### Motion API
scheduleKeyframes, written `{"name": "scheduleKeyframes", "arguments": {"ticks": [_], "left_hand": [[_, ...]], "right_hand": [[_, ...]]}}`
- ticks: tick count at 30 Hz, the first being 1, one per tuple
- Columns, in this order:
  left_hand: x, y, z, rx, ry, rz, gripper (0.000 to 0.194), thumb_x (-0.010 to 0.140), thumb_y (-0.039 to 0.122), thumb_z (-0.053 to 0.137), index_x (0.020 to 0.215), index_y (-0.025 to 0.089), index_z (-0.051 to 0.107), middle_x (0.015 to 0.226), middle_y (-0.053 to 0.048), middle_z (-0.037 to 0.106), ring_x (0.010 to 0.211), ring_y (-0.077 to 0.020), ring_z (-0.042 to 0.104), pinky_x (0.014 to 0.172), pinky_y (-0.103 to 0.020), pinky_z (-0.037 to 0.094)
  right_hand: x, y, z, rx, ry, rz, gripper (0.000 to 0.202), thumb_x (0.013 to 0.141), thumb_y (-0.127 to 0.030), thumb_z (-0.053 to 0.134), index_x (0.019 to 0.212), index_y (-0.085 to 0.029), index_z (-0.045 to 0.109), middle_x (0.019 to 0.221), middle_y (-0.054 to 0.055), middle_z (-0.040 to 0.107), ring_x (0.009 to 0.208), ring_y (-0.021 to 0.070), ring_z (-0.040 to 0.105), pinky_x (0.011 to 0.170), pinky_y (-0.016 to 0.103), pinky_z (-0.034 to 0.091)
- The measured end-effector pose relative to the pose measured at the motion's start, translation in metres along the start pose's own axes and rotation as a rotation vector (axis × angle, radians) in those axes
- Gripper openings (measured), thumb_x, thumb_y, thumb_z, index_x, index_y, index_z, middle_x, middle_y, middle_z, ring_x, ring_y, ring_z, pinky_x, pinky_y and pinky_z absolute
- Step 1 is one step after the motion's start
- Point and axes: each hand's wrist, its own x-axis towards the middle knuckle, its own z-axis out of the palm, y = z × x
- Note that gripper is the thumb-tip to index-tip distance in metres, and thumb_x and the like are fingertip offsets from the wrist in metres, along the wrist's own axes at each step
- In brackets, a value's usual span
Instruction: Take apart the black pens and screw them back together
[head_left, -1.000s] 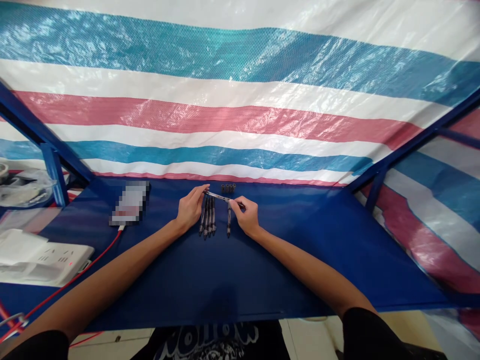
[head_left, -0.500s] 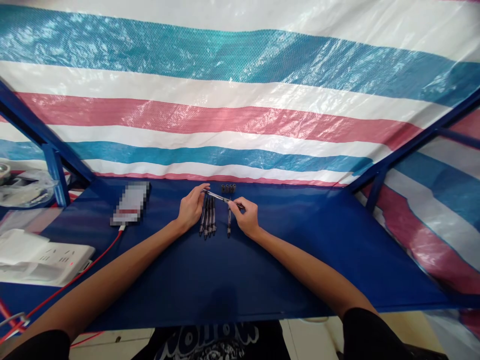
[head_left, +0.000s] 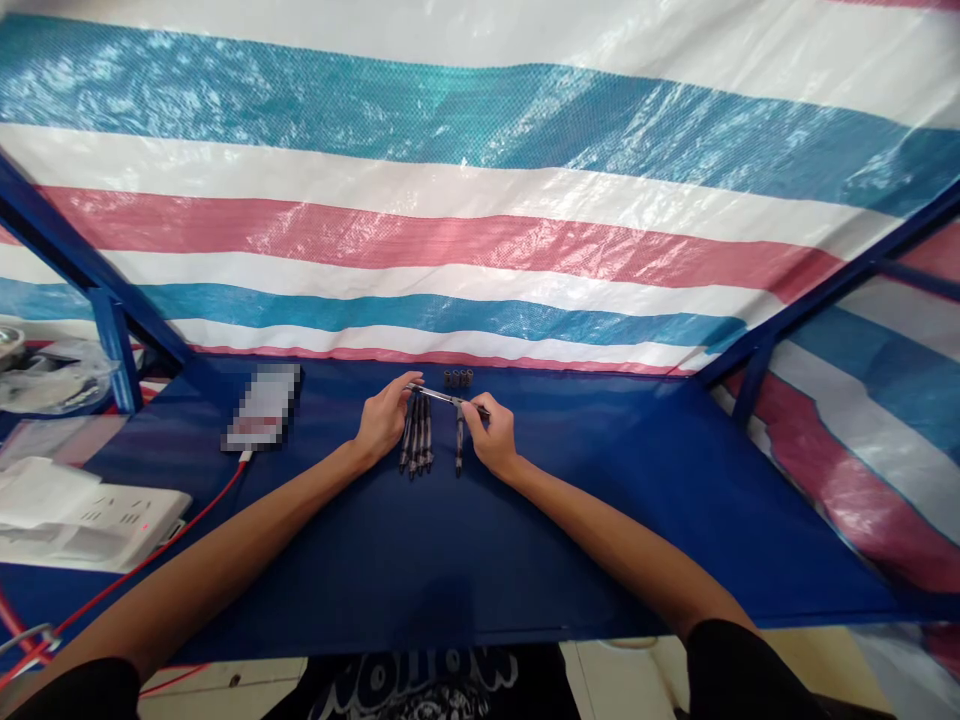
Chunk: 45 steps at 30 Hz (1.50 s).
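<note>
I have a broad striped sheet [head_left: 480,120] filling the upper half of the head view, behind a blue table [head_left: 562,560] flanked by blue metal framing [head_left: 817,275]. Toward the left edge I see a white power strip [head_left: 112,515] and, nearer the middle, a phone [head_left: 264,405] with a blurred-out screen, a red cable [head_left: 217,500] plugged into its near end. At the table's far middle, the left hand [head_left: 381,422] has its fingertips drawn in narrow at one end of a slim pen [head_left: 436,395], and the right hand [head_left: 493,435] is curled round the other end, thumb and fingers pinching it; a dark tip pokes out past the grip. That pen is raised between the hands, roughly crosswise and a little tilted. Beneath and near the left hand lies a row of pens [head_left: 421,440], four as near as I can count, side by side. A lone pen [head_left: 459,445] lies apart from them, close by the right hand. Smallest of all, four short dark tubes [head_left: 458,378] sit together at the table's back edge. I judge the work to be partway along: one piece is in hand, while the row, the single pen and the tubes are out of the fingers. Which pens are finished and which remain, I cannot tell from here.
</note>
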Motion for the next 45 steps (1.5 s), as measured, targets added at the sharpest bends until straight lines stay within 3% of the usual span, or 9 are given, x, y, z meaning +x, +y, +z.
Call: {"name": "scheduleKeyframes", "arguments": {"ticks": [10,16,19,22,25,30,36,45], "left_hand": [[0.003,0.002,0.002,0.107,-0.026,-0.026,0.035,0.099,0.031,0.030,0.126,0.021,0.051,0.109,-0.004,0.068,0.095,-0.0172,0.065,0.082,-0.028,0.051],[0.004,0.004,0.000,0.157,0.046,0.039,0.033,0.099,0.029,0.031,0.122,0.019,0.053,0.110,-0.006,0.066,0.098,-0.0171,0.062,0.083,-0.028,0.049],[0.004,0.008,-0.001,0.288,0.122,0.166,0.029,0.098,0.025,0.036,0.118,0.019,0.057,0.116,-0.009,0.063,0.105,-0.0203,0.059,0.087,-0.033,0.045],[0.003,0.012,-0.001,0.436,0.103,0.387,0.023,0.095,0.026,0.046,0.113,0.020,0.060,0.116,-0.011,0.064,0.108,-0.0242,0.057,0.091,-0.040,0.040],[0.002,0.012,0.001,0.479,0.041,0.563,0.020,0.095,0.024,0.048,0.110,0.019,0.060,0.101,-0.008,0.069,0.092,-0.0199,0.062,0.085,-0.037,0.040],[-0.001,0.009,0.000,0.481,0.017,0.672,0.018,0.096,0.018,0.041,0.099,0.016,0.058,0.071,-0.002,0.064,0.061,-0.0128,0.056,0.058,-0.028,0.037],[-0.005,0.006,0.000,0.487,0.016,0.615,0.023,0.095,0.019,0.038,0.086,0.018,0.059,0.065,0.000,0.062,0.057,-0.0105,0.057,0.052,-0.024,0.037],[-0.006,0.002,0.006,0.450,-0.041,0.525,0.026,0.092,0.022,0.039,0.081,0.017,0.061,0.065,-0.002,0.066,0.055,-0.0119,0.058,0.045,-0.023,0.031]], "right_hand": [[0.000,-0.001,-0.001,0.006,-0.021,0.029,0.033,0.090,-0.041,0.049,0.065,-0.018,0.050,0.060,-0.002,0.048,0.054,0.0100,0.043,0.059,0.023,0.037],[0.001,-0.001,-0.002,0.037,-0.019,0.109,0.032,0.089,-0.043,0.050,0.068,-0.018,0.051,0.061,-0.002,0.046,0.056,0.0108,0.043,0.059,0.023,0.037],[0.001,0.001,-0.001,0.064,-0.017,0.134,0.031,0.090,-0.043,0.050,0.071,-0.018,0.054,0.062,-0.001,0.049,0.057,0.0111,0.045,0.059,0.023,0.038],[0.002,0.002,-0.001,0.068,-0.066,0.127,0.032,0.090,-0.043,0.049,0.072,-0.017,0.056,0.062,-0.001,0.051,0.057,0.0117,0.047,0.059,0.024,0.039],[0.002,0.003,0.000,0.039,-0.114,0.079,0.034,0.091,-0.043,0.048,0.073,-0.017,0.059,0.063,0.001,0.056,0.057,0.0126,0.050,0.059,0.025,0.040],[0.000,0.003,0.001,-0.061,-0.102,-0.102,0.033,0.092,-0.041,0.050,0.073,-0.017,0.063,0.067,0.004,0.063,0.059,0.0143,0.055,0.063,0.027,0.044],[0.005,0.005,-0.001,-0.117,-0.151,-0.333,0.031,0.095,-0.036,0.049,0.078,-0.015,0.064,0.069,0.005,0.065,0.062,0.0138,0.059,0.062,0.024,0.046],[0.020,0.004,-0.016,-0.352,-0.442,-0.399,0.030,0.097,-0.036,0.042,0.090,-0.016,0.065,0.082,0.008,0.065,0.072,0.0155,0.058,0.067,0.025,0.042]]}}
